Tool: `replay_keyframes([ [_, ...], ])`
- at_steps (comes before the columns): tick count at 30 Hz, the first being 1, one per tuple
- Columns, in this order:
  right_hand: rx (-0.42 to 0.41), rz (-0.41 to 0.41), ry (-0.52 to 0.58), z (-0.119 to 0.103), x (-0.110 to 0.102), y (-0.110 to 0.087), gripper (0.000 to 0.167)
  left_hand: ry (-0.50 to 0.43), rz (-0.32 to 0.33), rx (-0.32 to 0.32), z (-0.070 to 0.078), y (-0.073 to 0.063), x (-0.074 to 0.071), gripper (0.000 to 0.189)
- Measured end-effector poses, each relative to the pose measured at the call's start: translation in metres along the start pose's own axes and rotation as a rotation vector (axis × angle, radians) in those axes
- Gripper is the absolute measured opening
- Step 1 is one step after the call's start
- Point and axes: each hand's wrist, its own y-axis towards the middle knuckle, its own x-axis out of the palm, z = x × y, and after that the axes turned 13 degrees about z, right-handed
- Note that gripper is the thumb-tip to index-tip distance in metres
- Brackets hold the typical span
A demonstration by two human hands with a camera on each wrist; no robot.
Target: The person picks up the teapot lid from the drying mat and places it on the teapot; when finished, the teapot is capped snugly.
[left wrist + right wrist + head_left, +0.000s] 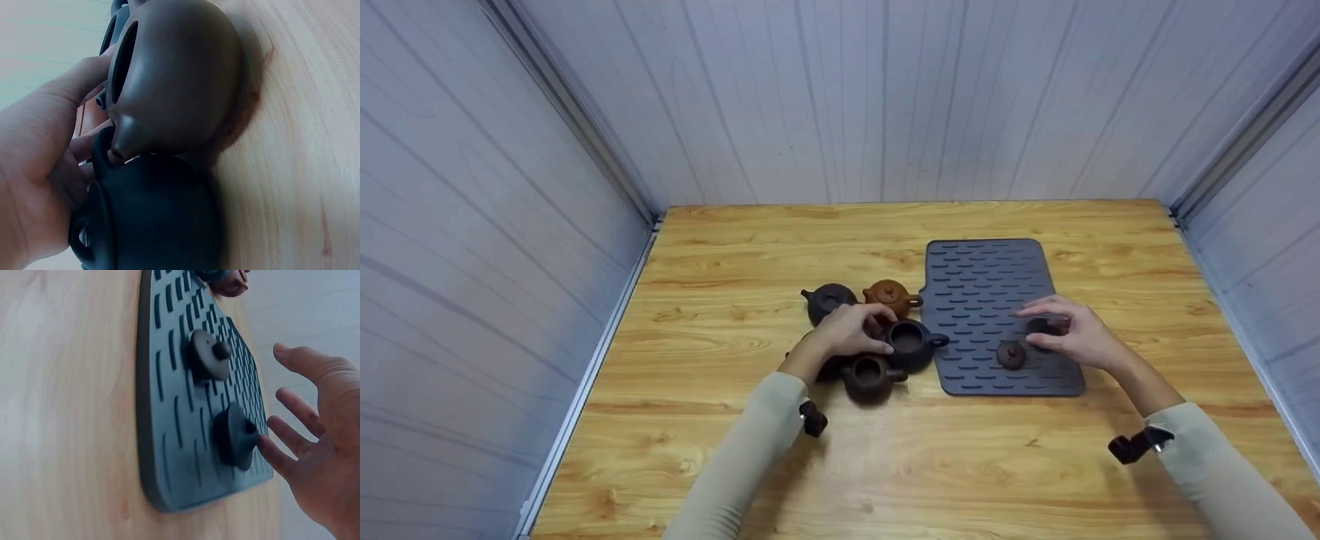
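Note:
My left hand (pixel 851 330) reaches over a cluster of small clay teapots. Its thumb and bent forefinger are at the near side of a lidless black teapot (pixel 913 358). A lidless brown teapot (pixel 180 79) and a lidded black teapot (pixel 163 214) stand close to that hand in the left wrist view. My right hand (pixel 1076 335) hovers over a grey mat (pixel 982 277), thumb and fingers spread apart. Beside its fingers is a black lid (pixel 233 437), knob up; a fingertip appears to touch the knob. Near it lies a brown lid (pixel 207 354).
Behind the cluster stand an orange-brown lidded teapot (pixel 891 295) and a dark lidded teapot (pixel 829 298). The wooden table (pixel 720 300) meets pale panel walls (pixel 840 105) at the back and sides. The black teapot's handle reaches to the mat's left edge.

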Motion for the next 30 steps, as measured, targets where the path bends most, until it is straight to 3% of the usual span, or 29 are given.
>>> replay_keyframes([
  [8,0.077,0.067,0.037,0.02,-0.007,-0.009,0.038,-0.019,0.007,0.008,0.001,0.0,0.0,0.053],
  [18,0.166,0.022,0.018,0.039,-0.012,-0.015,0.038,-0.017,0.007,0.014,0.002,-0.002,0.0,0.053],
  [30,0.186,0.072,0.032,0.048,-0.011,-0.015,0.033,0.01,0.01,0.031,-0.003,0.001,0.003,0.054],
])
